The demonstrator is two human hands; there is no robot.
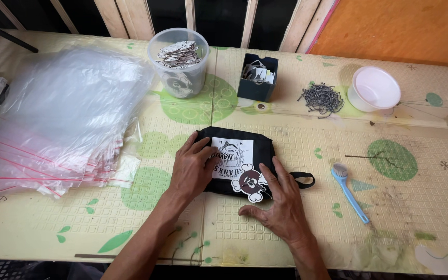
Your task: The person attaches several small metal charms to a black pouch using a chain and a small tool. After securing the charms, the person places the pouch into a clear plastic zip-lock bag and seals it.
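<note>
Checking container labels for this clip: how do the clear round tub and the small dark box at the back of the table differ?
The clear round tub is see-through, cylindrical and larger; the small dark box is opaque, square and lower. The tub holds round printed cut-outs, the box folded paper slips. Both stand upright, open-topped, apart from both hands.

Black pouch (255, 139) near the middle of the mat (416, 223), white card (233, 155) and round brown sticker (250, 181) on top. Left hand (193, 168) flat on the pouch's left part, right hand (281, 205) at its near right corner. Plastic bags (63, 114) stacked by the left edge; blue brush (349, 191) lying right; clear tub (179, 62), dark box (256, 77), chains (321, 98), white bowl (374, 88) along the far edge.
</note>
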